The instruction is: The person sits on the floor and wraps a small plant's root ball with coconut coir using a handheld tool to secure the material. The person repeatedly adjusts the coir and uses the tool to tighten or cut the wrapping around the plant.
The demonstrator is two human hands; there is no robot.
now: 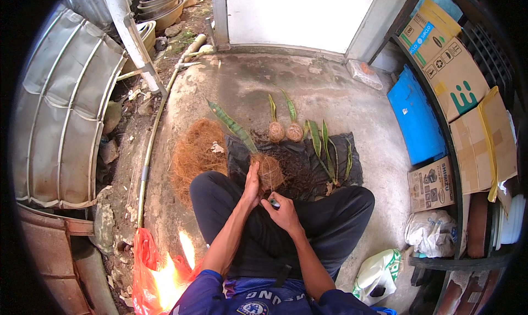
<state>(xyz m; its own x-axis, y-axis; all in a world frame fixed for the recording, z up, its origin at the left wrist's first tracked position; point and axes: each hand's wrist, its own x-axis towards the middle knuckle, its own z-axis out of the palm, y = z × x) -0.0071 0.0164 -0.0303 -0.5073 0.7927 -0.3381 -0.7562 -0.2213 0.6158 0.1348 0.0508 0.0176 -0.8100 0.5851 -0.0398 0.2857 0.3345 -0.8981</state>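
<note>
My left hand grips a fibre-wrapped root ball from its left side. Out of its top, leaning up and left, grows a snake plant leaf. White string crosses the ball and runs down to my right hand, whose fingers are closed around a small dark-ended spool or tube; which of these it is, I cannot tell. Beyond the ball stand two string-wrapped root balls with short leaves. Loose snake plant leaves lie to the right on a black plastic sheet.
A heap of brown coconut fibre lies left of the sheet, and dark soil is spread on it. A red plastic bag is at lower left. To the right are a blue bin, cardboard boxes and a white plastic bag.
</note>
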